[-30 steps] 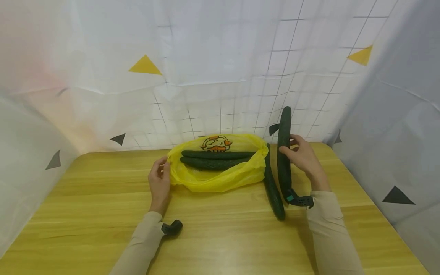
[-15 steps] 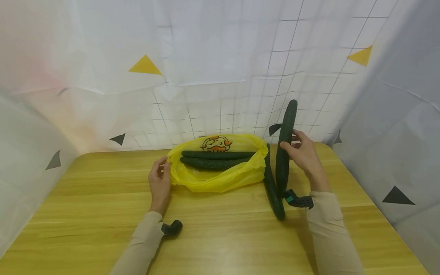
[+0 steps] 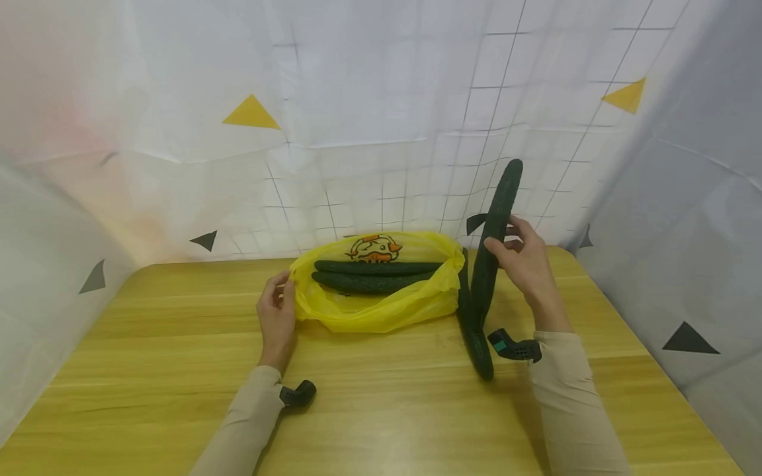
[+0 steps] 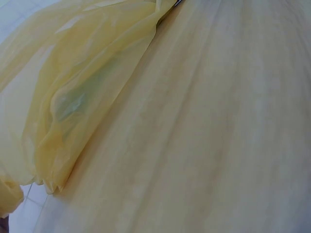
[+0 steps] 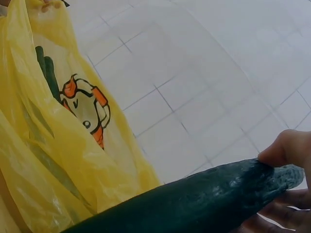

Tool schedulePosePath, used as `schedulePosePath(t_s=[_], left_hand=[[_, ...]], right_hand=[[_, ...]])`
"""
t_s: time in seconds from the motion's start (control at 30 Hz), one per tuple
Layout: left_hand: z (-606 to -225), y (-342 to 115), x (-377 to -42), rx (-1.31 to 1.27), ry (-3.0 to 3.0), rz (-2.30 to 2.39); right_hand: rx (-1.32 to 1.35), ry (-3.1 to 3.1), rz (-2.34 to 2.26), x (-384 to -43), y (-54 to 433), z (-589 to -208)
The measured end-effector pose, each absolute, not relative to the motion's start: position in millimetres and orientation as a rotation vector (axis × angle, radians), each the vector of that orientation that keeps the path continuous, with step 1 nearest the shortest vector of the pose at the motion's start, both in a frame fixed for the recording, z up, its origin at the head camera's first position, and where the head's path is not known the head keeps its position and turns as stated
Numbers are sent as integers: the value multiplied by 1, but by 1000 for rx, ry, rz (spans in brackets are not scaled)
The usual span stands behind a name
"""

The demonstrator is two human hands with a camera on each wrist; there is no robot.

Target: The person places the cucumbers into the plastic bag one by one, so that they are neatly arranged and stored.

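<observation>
My left hand (image 3: 278, 317) pinches the left edge of a yellow plastic bag (image 3: 381, 323) lying with its mouth spread. Inside the bag, two dark green cucumbers (image 3: 374, 284) lie lengthwise. To the right, my right hand (image 3: 526, 264) grips a long cucumber (image 3: 501, 211) between thumb and fingers. It is raised and tilted, its upper end leaning right. The held cucumber's lower end overlaps another cucumber (image 3: 481, 357) lying on the table beside the bag. The right wrist view shows the thumb (image 5: 279, 150) on the held cucumber, close by the bag's printed duck.
The wooden table (image 3: 381, 410) runs back to a white sheet (image 3: 381, 119) with grid lines and triangles. More white sheeting (image 3: 684, 264) hangs at the sides. Black wrist devices (image 3: 299, 395) sit on both sleeves.
My right hand has moved slightly up and away, lifting the cucumber. Its upper end has swung right and its lower end left, over the cucumber on the table. My left hand and the bag stay put.
</observation>
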State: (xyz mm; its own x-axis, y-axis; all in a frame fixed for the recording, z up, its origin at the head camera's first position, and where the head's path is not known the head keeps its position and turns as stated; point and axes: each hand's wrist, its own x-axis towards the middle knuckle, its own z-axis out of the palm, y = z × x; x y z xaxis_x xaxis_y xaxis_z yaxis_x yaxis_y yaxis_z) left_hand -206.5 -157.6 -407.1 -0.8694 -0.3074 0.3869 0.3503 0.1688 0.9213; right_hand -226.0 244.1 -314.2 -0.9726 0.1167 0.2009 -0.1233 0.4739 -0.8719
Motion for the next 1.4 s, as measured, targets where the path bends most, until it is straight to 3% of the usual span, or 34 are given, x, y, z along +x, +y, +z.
schedulePosePath(t_s=[0.57,1.4], left_hand=[[-406,-157,-208,-52,-1943,-1782],[-408,-158,-207,-59,-1940,-1779]], right_hand=[[212,-1873,1967,-227,223,-313],[195,-1529,2166,-232,177,-322]])
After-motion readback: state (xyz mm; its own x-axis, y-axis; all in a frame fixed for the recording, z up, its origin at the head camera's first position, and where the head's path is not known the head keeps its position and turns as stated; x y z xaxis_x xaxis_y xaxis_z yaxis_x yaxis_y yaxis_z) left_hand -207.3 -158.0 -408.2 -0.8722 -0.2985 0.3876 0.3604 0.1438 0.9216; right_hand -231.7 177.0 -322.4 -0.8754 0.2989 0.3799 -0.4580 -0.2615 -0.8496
